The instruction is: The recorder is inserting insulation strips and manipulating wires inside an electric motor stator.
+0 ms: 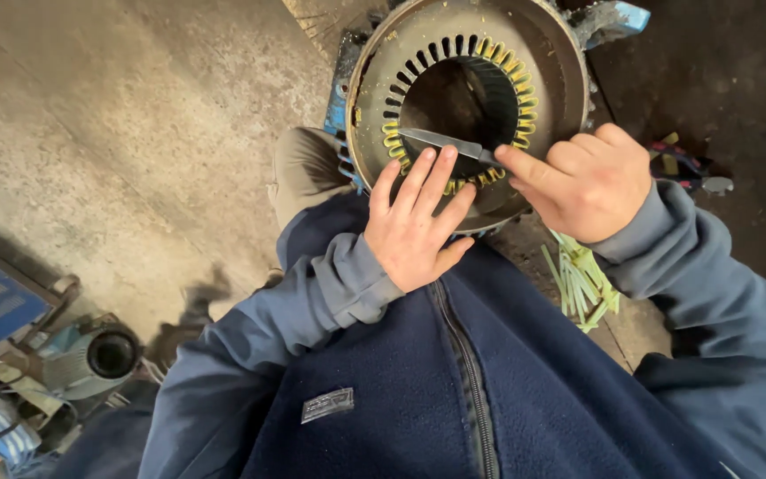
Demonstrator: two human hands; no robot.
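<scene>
Right now my left hand (414, 222) lies spread flat on the motor stator (467, 106) propped before me, while my right hand (587, 182) pinches a thin metal blade (445, 142) across its bore, whose lower slots hold yellow insulation strips (518, 75).

Soft, even daylight, no hard glare. Concrete floor (117, 115) at left is the brightest area; the right side and top right fall into deep shadow. A faint body shadow lies on the floor near the lower left. Centre is sharp: metal blade (445, 142) catches a dull sheen. Wide-angle lens bends the edges; the lower corners look soft and slightly smeared.
</scene>
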